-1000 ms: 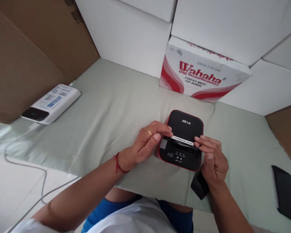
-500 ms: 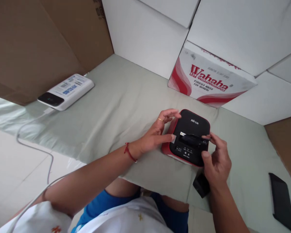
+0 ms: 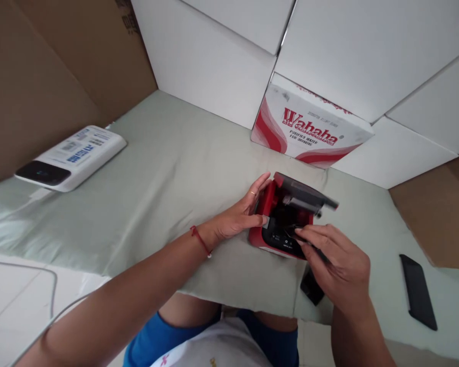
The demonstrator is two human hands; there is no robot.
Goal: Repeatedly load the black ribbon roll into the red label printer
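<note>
A red and black label printer (image 3: pixel 257 238) sits on the green cloth with its black lid (image 3: pixel 304 189) raised, so its dark inside shows. My left hand (image 3: pixel 239 216) grips its left side, thumb on the grey latch button (image 3: pixel 265 222) and fingers along the red edge. Over the front right of the printer, my right hand (image 3: pixel 340 262) is closed, pinching a thin dark strip (image 3: pixel 297 230) at the opening. The strip's far end is hard to make out against the dark interior. Below the right hand lies a small black block (image 3: pixel 311 286), partly covered.
A white power bank (image 3: pixel 84 153) with a cable lies at the left. Behind the printer stands a Wahaha water carton (image 3: pixel 309 130) against white boxes (image 3: pixel 214 61). A flat black object (image 3: pixel 418 291) lies at the right, near a brown cardboard box (image 3: pixel 432 214).
The printer's lid has swung up from closed. My right hand has shifted from the right edge to the front opening, with the dark strip pinched. My left hand stays at the latch side.
</note>
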